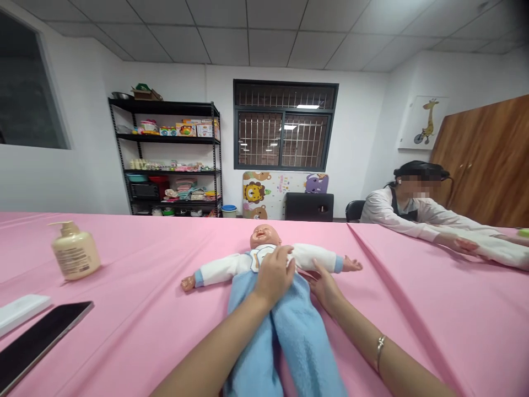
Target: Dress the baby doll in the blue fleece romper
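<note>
Reaching over the pink-covered table [413, 325], the person has a baby doll [258, 259] lying on its back near the table's middle, head pointing away from them. Their left hand [275, 275] lies spread on the doll's chest, pressing on the white top [306, 256]. Their right hand [324, 286], a bracelet [379, 352] at the wrist, sits against the doll's side, fingers partly hidden, so whether it grips anything is hard to tell. The smooth cloth looks like the likeliest trouble: a tug could drag the doll askew or bunch the loose blue romper [297, 336]. A careless shove could topple the cream pump bottle [75, 251], its contents hidden, or slide the black phone [39, 344]. Behind, black shelving [165, 107] holds toy boxes [185, 129] and folded cloths [185, 187]; the inside of a blue-rimmed tub [228, 210] beside it is out of sight.
</note>
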A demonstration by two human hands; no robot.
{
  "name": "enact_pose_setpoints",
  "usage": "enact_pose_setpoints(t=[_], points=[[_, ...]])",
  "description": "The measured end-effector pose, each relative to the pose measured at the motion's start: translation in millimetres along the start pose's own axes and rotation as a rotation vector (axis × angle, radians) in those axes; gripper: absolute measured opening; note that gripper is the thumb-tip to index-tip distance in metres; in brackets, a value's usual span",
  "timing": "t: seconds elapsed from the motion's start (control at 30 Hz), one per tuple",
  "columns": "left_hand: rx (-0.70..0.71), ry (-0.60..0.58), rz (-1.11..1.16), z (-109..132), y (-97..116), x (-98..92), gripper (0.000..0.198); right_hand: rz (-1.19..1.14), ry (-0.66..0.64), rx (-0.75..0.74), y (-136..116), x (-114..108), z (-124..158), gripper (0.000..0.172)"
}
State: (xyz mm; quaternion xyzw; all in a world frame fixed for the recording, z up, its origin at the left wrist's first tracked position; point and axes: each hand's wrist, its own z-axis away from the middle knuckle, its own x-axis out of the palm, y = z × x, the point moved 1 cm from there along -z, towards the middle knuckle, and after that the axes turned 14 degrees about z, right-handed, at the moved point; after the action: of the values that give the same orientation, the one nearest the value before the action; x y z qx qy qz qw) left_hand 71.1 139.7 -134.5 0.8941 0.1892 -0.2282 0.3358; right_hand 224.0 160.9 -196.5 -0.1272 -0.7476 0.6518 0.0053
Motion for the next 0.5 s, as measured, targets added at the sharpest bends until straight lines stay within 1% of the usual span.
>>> enact_pose_setpoints(t=[0.1, 0.17, 0.23, 0.27, 0.3, 0.33, 0.4, 0.47, 0.5], points=[[-0.16, -0.013, -0.015, 3, -13, -17.0, 0.03, -0.278, -0.078, 0.285, 1, -13, 5, 0.054], [-0.211, -0.021, -0.011, 11, -29, -32.3, 0.032, -0.364, -0.092, 0.364, -2, -15, 8, 0.05], [-0.261, -0.001, 0.002, 24, -51, -48.7, 0.034, -0.356, -0.112, 0.411, -6, -12, 11, 0.047], [-0.294, 0.019, 0.021, 31, -62, -56.5, 0.037, -0.325, -0.125, 0.423, -8, -10, 12, 0.047], [-0.349, 0.065, 0.078, 38, -72, -63.7, 0.038, -0.281, -0.146, 0.416, -9, -7, 13, 0.046], [-0.393, 0.059, 0.095, 44, -81, -69.2, 0.039, -0.229, -0.184, 0.393, -9, -4, 14, 0.045], [-0.475, -0.025, 0.113, 52, -93, -75.5, 0.045, -0.117, -0.288, 0.322, -7, 1, 15, 0.047], [-0.509, -0.114, 0.136, 54, -97, -76.6, 0.052, -0.018, -0.373, 0.271, -3, 3, 15, 0.054], [-0.511, -0.131, 0.171, 54, -98, -76.1, 0.054, 0.017, -0.39, 0.247, -1, 3, 15, 0.057]])
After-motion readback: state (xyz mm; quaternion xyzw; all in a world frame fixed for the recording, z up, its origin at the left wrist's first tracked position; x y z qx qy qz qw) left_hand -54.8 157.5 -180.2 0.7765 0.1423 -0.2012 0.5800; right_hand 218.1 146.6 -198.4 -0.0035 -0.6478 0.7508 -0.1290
